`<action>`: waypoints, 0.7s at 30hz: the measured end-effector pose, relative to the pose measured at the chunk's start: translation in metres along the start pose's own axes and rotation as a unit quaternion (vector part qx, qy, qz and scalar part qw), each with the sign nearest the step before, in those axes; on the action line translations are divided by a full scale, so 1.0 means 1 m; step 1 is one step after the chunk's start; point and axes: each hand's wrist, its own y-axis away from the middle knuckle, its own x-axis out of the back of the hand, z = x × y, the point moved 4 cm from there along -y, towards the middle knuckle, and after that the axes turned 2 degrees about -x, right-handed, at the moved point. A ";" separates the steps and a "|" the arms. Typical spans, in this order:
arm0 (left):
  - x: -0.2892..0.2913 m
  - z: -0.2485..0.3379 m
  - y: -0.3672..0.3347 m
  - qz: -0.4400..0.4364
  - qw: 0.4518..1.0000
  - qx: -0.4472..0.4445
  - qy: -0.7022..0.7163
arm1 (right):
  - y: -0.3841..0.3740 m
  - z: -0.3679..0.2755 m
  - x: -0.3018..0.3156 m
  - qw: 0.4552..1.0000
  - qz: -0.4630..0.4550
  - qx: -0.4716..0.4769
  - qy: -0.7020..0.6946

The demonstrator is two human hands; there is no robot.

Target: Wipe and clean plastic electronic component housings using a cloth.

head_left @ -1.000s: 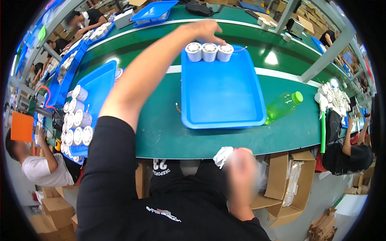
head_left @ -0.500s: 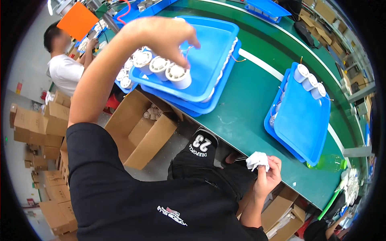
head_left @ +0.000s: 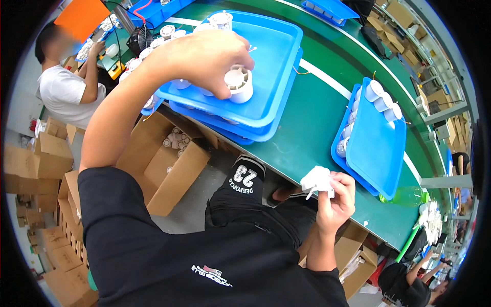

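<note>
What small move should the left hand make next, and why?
Probably lift the vaned white cup clear of the left blue tray: the left hand grasps it around its rim, and the right blue tray has bare space beside its three white cups.

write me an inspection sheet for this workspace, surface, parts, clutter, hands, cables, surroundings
Surface: green tabletop with a white stripe.
Job's things: left tray stack and right tray stack, both blue; a row of three white cylinders at the right stack's far end.
Clutter: green bottle beside the right stack; small white scrap near the edge.
Left hand: grip closed on a white cylinder.
Right hand: grip closed on a crumpled white wad, material unclear.
Cables: thin orange wire beside the left stack.
Surroundings: open carton below; seated co-worker at left.
</note>
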 end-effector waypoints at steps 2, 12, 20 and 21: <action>0.007 0.001 0.001 0.037 0.999 -0.013 0.018 | -0.010 -0.008 -0.004 0.998 -0.015 0.057 0.017; 0.013 0.084 0.002 0.392 0.908 -0.150 -0.006 | -0.078 -0.071 -0.039 0.962 0.056 0.264 0.034; -0.014 0.131 -0.003 0.482 0.851 -0.200 -0.062 | -0.082 -0.068 -0.033 0.949 0.108 0.277 0.100; -0.015 0.132 -0.004 0.480 0.852 -0.201 -0.061 | -0.080 -0.069 -0.032 0.947 0.110 0.276 0.122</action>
